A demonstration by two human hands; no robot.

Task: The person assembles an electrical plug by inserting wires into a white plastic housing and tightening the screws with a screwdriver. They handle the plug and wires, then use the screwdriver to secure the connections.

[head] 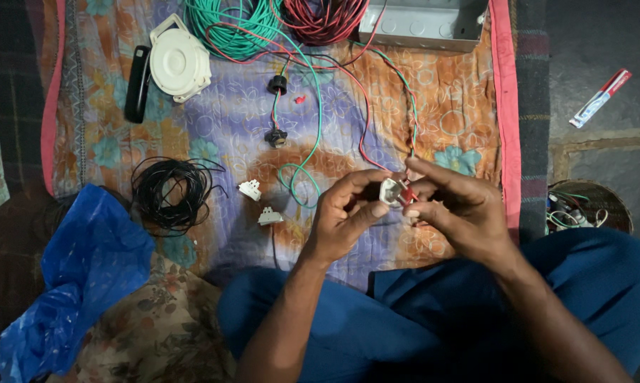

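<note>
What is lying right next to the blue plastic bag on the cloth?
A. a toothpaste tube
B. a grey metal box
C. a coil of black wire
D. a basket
C: the coil of black wire sits on the flowered cloth just to the right of the blue plastic bag; the other things lie far off.

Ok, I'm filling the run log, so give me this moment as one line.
left hand: holds white switch part | right hand: pinches red wire at it | nearby: two white switches, black wire coil

Left hand [345, 216], right hand [453, 206], fingertips pinched together
</note>
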